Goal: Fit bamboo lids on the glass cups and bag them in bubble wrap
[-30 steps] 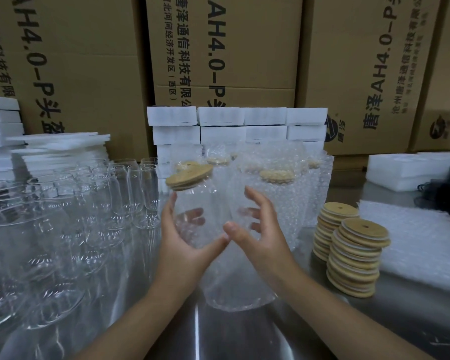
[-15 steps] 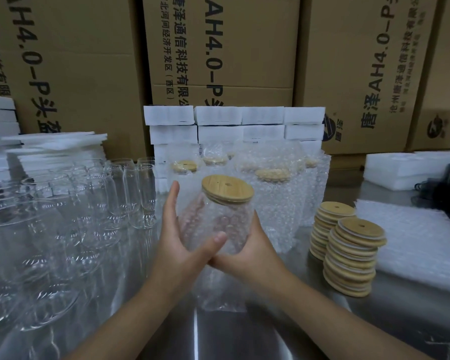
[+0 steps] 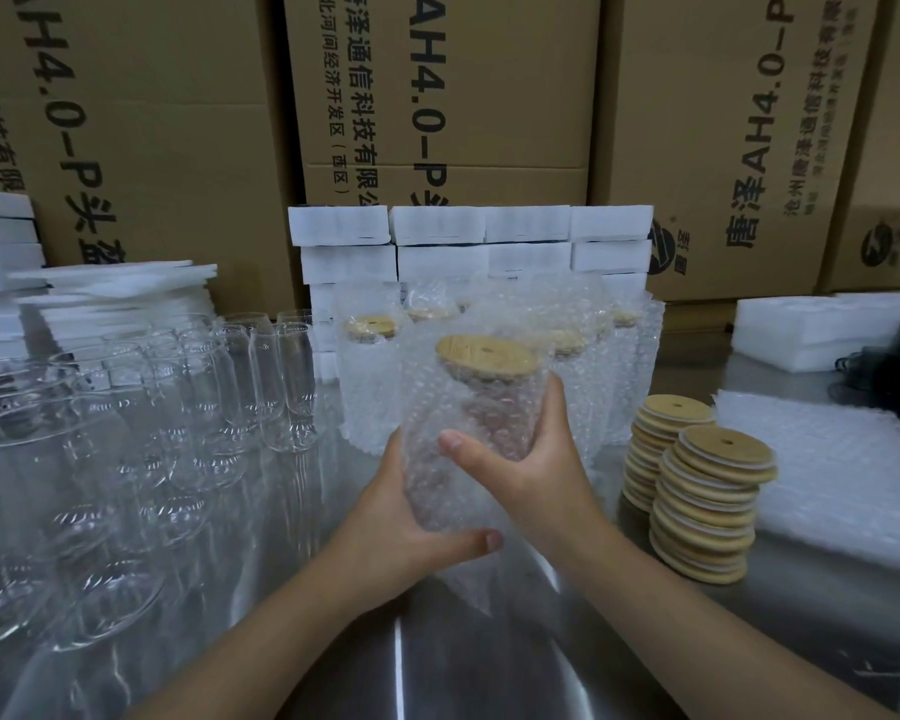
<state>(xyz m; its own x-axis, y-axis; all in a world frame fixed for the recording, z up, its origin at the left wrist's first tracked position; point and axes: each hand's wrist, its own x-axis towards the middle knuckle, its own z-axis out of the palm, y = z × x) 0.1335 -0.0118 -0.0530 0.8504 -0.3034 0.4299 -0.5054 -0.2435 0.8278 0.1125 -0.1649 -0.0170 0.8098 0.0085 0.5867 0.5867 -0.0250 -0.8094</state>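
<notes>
Both hands (image 3: pixel 489 491) grip bagged cup (image 3: pixel 468 433) above table (image 3: pixel 489 667).

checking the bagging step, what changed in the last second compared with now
The lidded cup went from bare glass, tilted left, down into the bubble wrap bag; the bag now rises past the bamboo lid. The left hand dropped to cup the bag's bottom, and the right hand closed its grip round the side. Lid stacks, empty glasses and finished bagged cups stayed put.
</notes>
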